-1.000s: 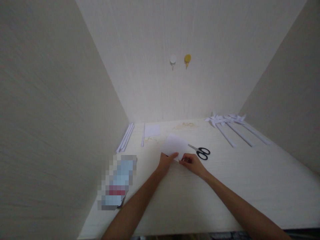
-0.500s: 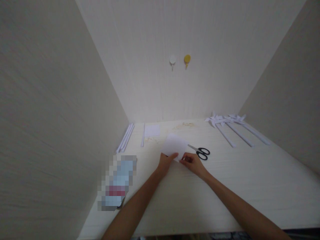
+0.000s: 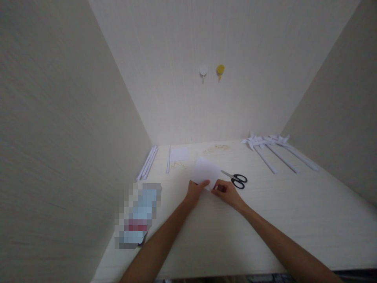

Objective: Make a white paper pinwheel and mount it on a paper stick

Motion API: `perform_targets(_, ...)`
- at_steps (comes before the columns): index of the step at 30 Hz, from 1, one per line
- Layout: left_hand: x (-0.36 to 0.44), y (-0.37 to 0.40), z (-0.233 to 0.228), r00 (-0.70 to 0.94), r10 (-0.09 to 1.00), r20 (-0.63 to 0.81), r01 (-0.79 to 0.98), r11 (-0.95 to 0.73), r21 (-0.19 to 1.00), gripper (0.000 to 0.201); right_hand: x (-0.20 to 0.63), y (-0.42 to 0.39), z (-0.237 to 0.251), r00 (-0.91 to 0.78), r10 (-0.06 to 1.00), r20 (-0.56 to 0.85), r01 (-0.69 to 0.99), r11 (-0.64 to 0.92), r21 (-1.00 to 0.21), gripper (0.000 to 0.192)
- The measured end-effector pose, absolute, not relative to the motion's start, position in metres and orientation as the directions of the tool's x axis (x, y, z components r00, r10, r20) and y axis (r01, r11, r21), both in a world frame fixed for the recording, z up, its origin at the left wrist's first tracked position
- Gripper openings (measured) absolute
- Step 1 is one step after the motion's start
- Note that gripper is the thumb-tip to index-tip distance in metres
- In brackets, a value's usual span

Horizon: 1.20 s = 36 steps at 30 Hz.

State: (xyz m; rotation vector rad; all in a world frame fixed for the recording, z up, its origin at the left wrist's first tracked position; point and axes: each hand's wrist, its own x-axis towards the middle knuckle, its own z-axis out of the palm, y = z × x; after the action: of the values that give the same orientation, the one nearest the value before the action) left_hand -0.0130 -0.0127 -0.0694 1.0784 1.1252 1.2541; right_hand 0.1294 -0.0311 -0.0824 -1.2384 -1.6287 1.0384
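Left hand and right hand, both grips clamped on the white paper (behind the front edge of the counter); uneven pulling could tear its near corner.

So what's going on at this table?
A person is working on a sheet of white paper with bare hands. The left hand grips its near edge, and the right hand pinches at its near corner. Scissors lie unused just to the right. Farther right are paper pinwheels on sticks; rolled paper tubes lie at left.
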Motion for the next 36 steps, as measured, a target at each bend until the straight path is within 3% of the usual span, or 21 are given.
perform_targets(20, -0.0159, -0.0108, -0.0748, 0.039, 0.999, -0.003, -0.12, 0.008, 0.993, 0.022, 0.1297, -0.0311, -0.0832, -0.201, 0.965, 0.169, 0.322, 0.228, -0.919, 0.009)
perform_targets(36, -0.0148, -0.0146, -0.07, 0.074, 0.997, -0.001, -0.073, 0.007, 0.997, 0.025, 0.1288, -0.032, -0.0858, -0.229, 0.964, 0.137, 0.348, 0.213, -0.913, 0.031)
